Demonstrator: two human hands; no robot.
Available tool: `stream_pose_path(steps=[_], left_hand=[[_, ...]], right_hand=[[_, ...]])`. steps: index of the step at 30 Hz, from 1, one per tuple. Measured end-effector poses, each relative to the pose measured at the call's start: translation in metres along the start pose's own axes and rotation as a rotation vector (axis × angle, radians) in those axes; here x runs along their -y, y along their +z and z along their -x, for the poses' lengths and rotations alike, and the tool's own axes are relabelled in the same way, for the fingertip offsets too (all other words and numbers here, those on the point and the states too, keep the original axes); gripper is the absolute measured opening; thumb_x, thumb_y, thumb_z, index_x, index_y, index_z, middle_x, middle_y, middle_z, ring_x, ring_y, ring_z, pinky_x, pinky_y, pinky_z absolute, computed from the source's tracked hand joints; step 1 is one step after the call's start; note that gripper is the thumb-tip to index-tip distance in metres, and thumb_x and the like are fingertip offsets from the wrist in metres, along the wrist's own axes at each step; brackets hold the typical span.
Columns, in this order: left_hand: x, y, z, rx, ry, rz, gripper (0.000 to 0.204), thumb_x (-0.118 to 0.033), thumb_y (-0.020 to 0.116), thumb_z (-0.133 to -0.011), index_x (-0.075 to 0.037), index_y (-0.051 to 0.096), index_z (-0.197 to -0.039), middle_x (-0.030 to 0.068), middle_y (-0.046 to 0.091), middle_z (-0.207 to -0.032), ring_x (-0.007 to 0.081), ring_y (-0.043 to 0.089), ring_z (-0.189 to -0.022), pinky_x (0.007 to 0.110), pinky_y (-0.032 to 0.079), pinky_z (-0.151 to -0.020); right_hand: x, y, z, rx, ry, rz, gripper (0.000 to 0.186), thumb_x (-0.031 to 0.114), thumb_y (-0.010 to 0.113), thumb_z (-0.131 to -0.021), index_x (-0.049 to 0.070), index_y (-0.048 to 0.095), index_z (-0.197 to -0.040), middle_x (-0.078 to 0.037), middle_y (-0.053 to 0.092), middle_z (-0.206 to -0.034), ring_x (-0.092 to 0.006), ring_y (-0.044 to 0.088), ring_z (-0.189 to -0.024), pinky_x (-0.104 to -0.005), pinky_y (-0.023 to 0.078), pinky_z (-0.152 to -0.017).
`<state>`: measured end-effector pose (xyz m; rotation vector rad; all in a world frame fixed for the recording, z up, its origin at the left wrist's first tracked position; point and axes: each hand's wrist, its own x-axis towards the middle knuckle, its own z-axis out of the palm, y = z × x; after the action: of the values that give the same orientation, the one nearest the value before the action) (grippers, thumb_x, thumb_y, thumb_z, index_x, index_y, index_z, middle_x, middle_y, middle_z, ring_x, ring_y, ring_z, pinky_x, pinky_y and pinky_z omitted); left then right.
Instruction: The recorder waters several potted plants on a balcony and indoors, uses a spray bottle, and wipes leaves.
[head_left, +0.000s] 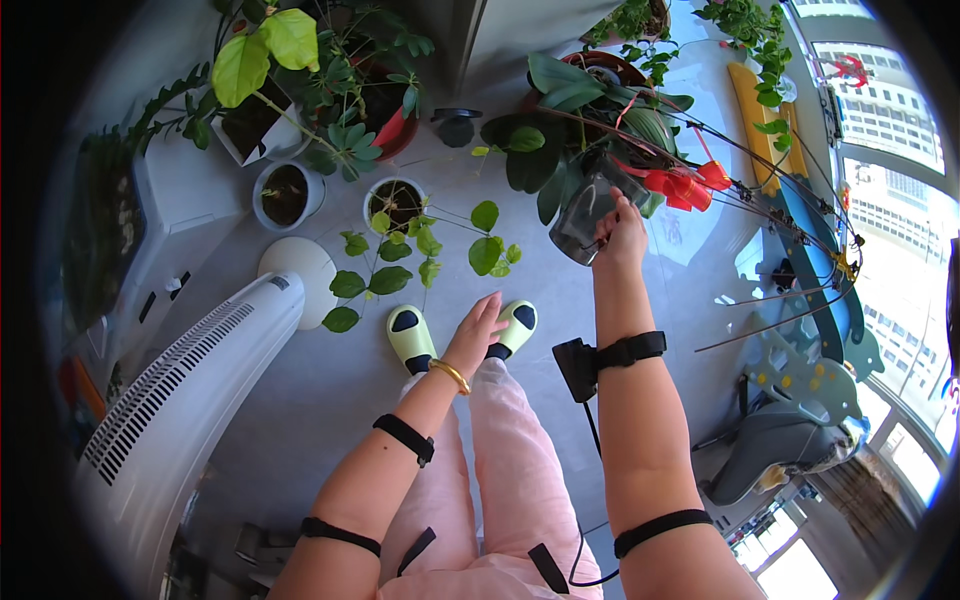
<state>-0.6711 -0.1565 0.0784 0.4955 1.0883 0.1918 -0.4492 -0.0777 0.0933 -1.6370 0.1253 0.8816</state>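
Observation:
My right hand (623, 233) is closed round the side of a transparent grey jug (579, 226), which is tilted beside the broad dark leaves of a large potted plant (566, 80). Whether water is in the jug, I cannot tell. A red ribbon bow (688, 186) on the plant's long bare stems sits just right of my right hand. My left hand (476, 334) hangs lower, above my green slippers, its fingers stretched out with nothing in them. Near it trail the leafy stems of a small plant in a white pot (396, 203).
A white pot of soil (284, 196) and a reddish pot (397, 135) stand at the far left. A tall white appliance with vents (190, 370) leans in along the left. At the right are windows and a blue and yellow slide-like piece (805, 240). A cable hangs by my right arm.

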Motion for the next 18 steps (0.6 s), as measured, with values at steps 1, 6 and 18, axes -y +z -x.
stream_pose_path(steps=[1,6,18], left_hand=[[0.000,-0.002,0.001,-0.005,-0.008,0.000,0.066,-0.054,0.034,-0.089,-0.005,0.031,-0.133,0.0146,0.035,-0.134,0.0249,0.050,-0.111,0.035,0.039,-0.092],[0.001,-0.007,0.004,-0.002,-0.003,0.004,0.066,-0.054,0.034,-0.089,-0.005,0.031,-0.133,0.0140,0.036,-0.133,0.0249,0.050,-0.111,0.035,0.038,-0.092],[0.002,-0.009,0.007,-0.015,0.008,0.025,0.067,-0.055,0.037,-0.088,-0.005,0.033,-0.132,0.0125,0.040,-0.131,0.0247,0.051,-0.110,0.034,0.039,-0.090]], right_hand=[[0.000,0.001,0.001,-0.006,0.007,0.010,0.022,0.015,0.047,-0.087,0.001,0.057,-0.099,0.002,0.029,-0.052,-0.0100,0.029,-0.044,-0.0246,0.027,-0.043],[0.000,0.001,0.010,-0.013,0.000,-0.027,0.020,0.014,0.048,-0.087,-0.001,0.059,-0.097,0.004,0.033,-0.051,-0.0066,0.029,-0.042,-0.0218,0.025,-0.040],[-0.005,-0.002,0.011,-0.034,-0.015,-0.024,0.020,0.014,0.050,-0.086,0.000,0.060,-0.096,0.004,0.034,-0.052,-0.0064,0.030,-0.043,-0.0211,0.026,-0.040]])
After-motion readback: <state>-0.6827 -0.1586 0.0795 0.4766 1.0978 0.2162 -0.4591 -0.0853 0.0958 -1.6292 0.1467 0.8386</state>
